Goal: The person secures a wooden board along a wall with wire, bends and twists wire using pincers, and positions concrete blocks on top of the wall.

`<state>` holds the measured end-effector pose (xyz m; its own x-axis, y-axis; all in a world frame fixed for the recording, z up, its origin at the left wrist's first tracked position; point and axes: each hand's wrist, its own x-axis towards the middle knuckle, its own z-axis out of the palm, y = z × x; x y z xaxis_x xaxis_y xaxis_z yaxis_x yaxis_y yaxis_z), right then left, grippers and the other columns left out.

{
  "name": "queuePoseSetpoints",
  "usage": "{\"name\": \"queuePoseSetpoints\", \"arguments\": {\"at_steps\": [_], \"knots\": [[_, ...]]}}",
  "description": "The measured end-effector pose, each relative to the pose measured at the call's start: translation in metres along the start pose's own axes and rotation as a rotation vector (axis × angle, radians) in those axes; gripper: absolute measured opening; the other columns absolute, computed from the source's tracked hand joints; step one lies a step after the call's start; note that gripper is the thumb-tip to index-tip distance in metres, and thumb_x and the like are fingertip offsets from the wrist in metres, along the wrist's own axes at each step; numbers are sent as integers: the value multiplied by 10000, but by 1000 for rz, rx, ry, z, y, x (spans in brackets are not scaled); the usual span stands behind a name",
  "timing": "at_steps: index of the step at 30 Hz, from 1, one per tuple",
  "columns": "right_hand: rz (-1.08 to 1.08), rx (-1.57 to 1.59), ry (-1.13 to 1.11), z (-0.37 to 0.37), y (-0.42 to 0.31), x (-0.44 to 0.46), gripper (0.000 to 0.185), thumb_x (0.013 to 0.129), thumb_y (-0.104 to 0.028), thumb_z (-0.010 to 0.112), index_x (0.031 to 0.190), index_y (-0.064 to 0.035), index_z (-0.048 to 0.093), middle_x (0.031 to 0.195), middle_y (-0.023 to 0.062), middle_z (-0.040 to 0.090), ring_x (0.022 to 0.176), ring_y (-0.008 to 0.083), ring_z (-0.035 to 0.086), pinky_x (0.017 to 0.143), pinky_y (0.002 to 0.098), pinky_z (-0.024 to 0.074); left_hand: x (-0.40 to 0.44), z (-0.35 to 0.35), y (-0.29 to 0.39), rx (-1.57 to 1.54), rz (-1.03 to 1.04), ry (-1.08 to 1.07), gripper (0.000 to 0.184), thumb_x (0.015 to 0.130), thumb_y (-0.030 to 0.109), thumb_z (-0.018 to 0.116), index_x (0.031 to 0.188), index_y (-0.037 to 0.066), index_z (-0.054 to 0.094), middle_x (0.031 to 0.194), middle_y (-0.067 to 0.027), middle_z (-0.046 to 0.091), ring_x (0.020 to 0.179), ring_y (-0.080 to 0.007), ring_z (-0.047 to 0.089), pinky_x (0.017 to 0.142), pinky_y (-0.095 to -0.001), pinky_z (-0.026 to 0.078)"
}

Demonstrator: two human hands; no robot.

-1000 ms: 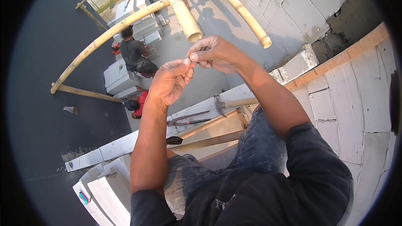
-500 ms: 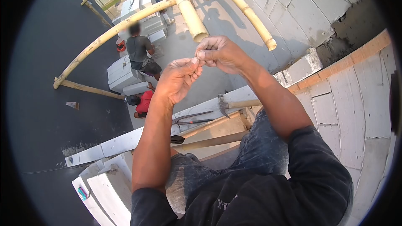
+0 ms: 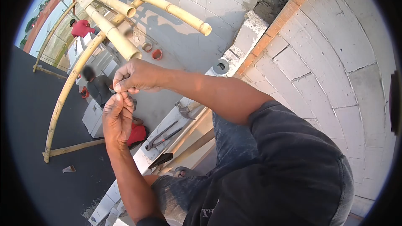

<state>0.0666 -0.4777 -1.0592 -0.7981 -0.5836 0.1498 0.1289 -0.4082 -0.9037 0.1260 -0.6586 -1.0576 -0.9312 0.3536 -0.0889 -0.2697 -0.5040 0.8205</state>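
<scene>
My left hand [image 3: 118,119] is raised ahead of me, its thumb and fingers pinched closed. Just above it, my right hand [image 3: 137,76] is also pinched, its fingertips meeting those of the left. Whatever lies between the fingertips is too small to make out. Below my forearms, pincers [image 3: 161,136] with dark handles lie on a white block ledge [image 3: 144,157]. A claw hammer [image 3: 184,111] rests farther along the same ledge. Beyond it stands a grey roll [image 3: 220,67].
Bamboo poles [image 3: 109,31] cross ahead, one ending close to my right hand. A block wall [image 3: 326,58] rises on my right. Below are a person in grey [image 3: 99,88], a person in red [image 3: 137,134], another in red [image 3: 81,28], and buckets [image 3: 156,54].
My view has turned to the right, so the hands and poles sit farther left in it. Both hands remain pinched together. The grey roll and buckets have come into view.
</scene>
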Motion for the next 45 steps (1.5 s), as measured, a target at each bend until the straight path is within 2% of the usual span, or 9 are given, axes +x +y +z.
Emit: {"name": "queuePoseSetpoints", "arguments": {"at_steps": [9, 23, 25, 29, 31, 33, 37, 42, 45], "knots": [[63, -106, -15, -14, -13, -6, 181, 939, -130, 741, 994, 40, 719, 745, 26, 639, 619, 71, 509, 558, 226, 403, 2, -1, -2, 190, 82, -20, 247, 1027, 249, 663, 906, 36, 630, 857, -35, 593, 825, -137, 549, 802, -272, 461], [6, -612, 101, -10, -7, -2, 208, 928, -196, 695, 948, 9, 728, 758, 12, 690, 655, 65, 574, 618, 257, 442, 1, 2, 5, 477, 34, 107, 218, 999, 228, 704, 1018, 19, 760, 850, 6, 683, 763, -74, 563, 700, -233, 433], [-165, -779, 130, -7, 1, 0, 213, 925, -184, 669, 931, 21, 723, 771, 52, 709, 690, 110, 615, 687, 284, 476, -4, 16, 11, 1110, 143, 267, 195, 1002, 168, 676, 994, -17, 736, 820, -23, 686, 721, -106, 578, 684, -287, 455], [-170, -831, 166, 5, -3, -2, 206, 909, -167, 664, 911, 30, 725, 781, 93, 715, 710, 152, 643, 690, 313, 496, -2, 12, -1, 1388, 511, 290, 202, 1014, 136, 637, 958, -49, 692, 786, -47, 669, 707, -122, 602, 680, -338, 475], [-109, -765, 184, 8, -5, -2, 198, 896, -164, 671, 889, 25, 728, 789, 114, 718, 718, 170, 659, 686, 342, 513, -3, 20, 2, 1315, 457, 314, 194, 1000, 102, 603, 953, -58, 703, 848, -295, 646, 728, -478, 540, 712, -448, 490], [-169, -786, 235, 5, 3, 1, 167, 923, -136, 668, 899, 21, 722, 781, 82, 713, 741, 116, 638, 690, 313, 509, 2, 10, -5, 1226, 371, 347, 218, 1012, 129, 619, 930, -60, 691, 768, -185, 668, 667, -340, 572, 671, -387, 477], [-255, -878, 254, 5, -1, -2, 197, 872, -166, 665, 902, 11, 747, 861, 199, 738, 818, 304, 725, 753, 387, 549, 1, 16, -6, 899, 279, 300, 293, 1055, 217, 621, 885, -10, 693, 793, 16, 624, 738, -66, 504, 677, -246, 416], [-276, -932, 159, -9, -29, -9, 235, 908, -189, 661, 985, 16, 746, 908, 202, 747, 826, 323, 730, 763, 397, 556, 2, 8, -14, 1006, 379, 374, 274, 1042, 230, 648, 950, -12, 739, 796, 17, 622, 734, -62, 498, 681, -225, 389], [-217, -844, 217, -48, -97, -57, 266, 926, -222, 698, 1010, 28, 737, 882, 131, 749, 750, 197, 714, 671, 323, 535, -3, -10, -18, 1076, 279, 413, 252, 1039, 207, 648, 1011, -19, 757, 830, -12, 648, 793, -80, 544, 739, -243, 437]]}}
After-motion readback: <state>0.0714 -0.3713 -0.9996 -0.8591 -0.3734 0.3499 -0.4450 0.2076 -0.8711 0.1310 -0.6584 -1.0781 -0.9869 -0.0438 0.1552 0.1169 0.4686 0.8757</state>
